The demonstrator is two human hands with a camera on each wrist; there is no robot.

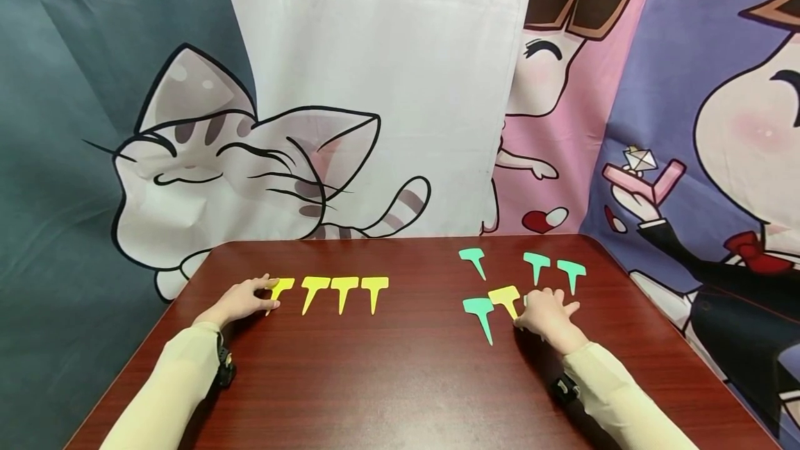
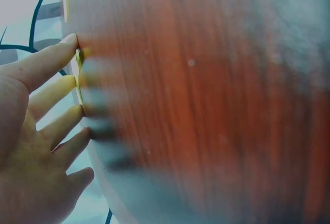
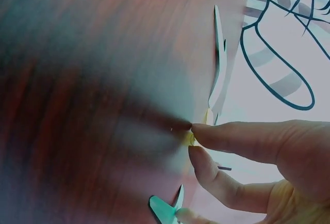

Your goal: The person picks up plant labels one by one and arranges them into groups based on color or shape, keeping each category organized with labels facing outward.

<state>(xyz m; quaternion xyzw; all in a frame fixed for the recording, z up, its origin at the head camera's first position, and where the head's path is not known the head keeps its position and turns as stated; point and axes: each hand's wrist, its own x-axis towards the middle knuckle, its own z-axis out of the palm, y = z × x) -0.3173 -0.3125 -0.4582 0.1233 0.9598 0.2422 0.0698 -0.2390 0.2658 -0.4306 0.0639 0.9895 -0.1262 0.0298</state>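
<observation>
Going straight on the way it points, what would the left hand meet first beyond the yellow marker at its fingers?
Likely the next yellow marker in the row; the left hand could pass above it, as height is unclear.

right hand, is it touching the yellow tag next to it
Touching: the right wrist view shows the right hand pinching the yellow tag between thumb and forefinger.
</observation>
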